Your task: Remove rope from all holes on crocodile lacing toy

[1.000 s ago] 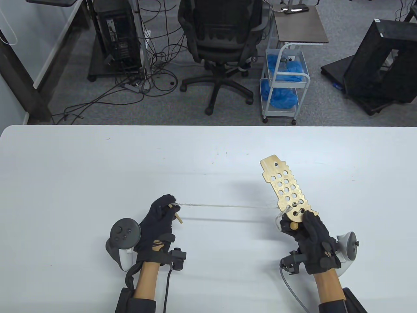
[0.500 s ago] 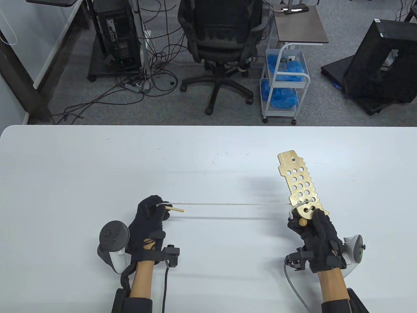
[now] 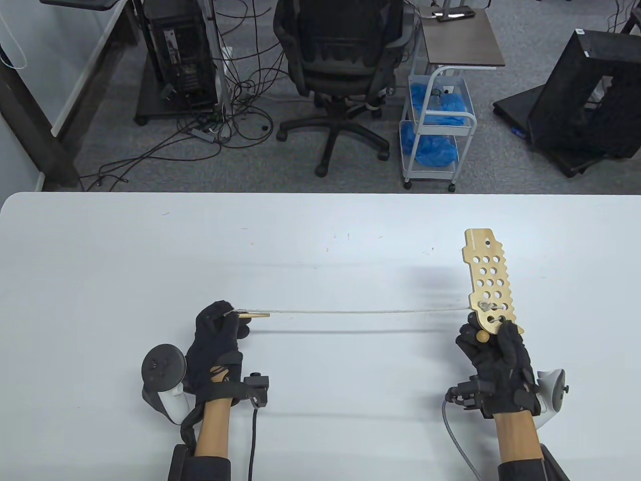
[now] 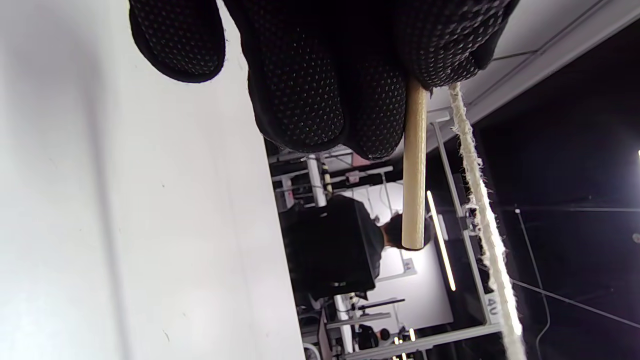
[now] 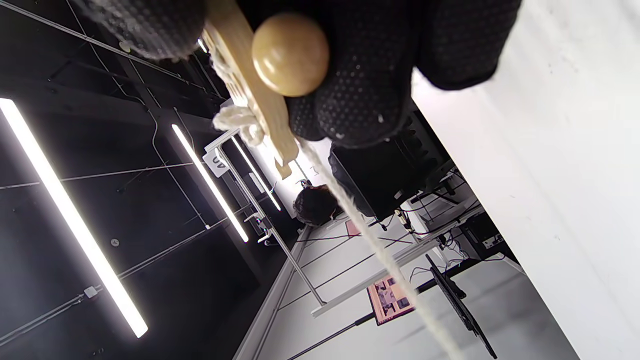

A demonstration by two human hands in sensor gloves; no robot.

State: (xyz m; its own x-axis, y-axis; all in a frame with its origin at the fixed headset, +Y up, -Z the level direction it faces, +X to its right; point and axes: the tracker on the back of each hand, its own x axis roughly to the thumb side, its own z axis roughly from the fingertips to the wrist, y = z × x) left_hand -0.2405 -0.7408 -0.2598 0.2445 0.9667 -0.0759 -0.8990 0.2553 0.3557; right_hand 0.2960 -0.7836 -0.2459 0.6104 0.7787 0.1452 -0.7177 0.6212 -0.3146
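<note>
Notably, the crocodile lacing toy point(image 3: 488, 278) is a thin, flat wooden board pierced with many holes; it looks light and rigid, and it is held up off the counter point(image 3: 320, 240) rather than lying on it. The right hand point(image 3: 496, 358) grips its near end, fingers and thumb curled round the wood beside a round wooden knob point(image 5: 290, 53), leaving the holed length pointing away from the person. That end seems the best place to hold, since it keeps the holes unobstructed. The rope point(image 3: 360, 312) is soft, pale and fuzzy, so it will probably drag a little at each hole edge; it runs taut from a small knot-like bunch at the holes nearest the right hand, leftward across the counter, to the left hand point(image 3: 215, 335). A stiff wooden needle point(image 4: 414, 165) tips the rope's free end and offers the firmest hold. The left hand's grip is closed on that needle, fingertips pinching it with the rope alongside, well to the left of the toy. Most holes appear already clear; only those nearest the right hand appear threaded. Both forearms lie low, close above the counter.
</note>
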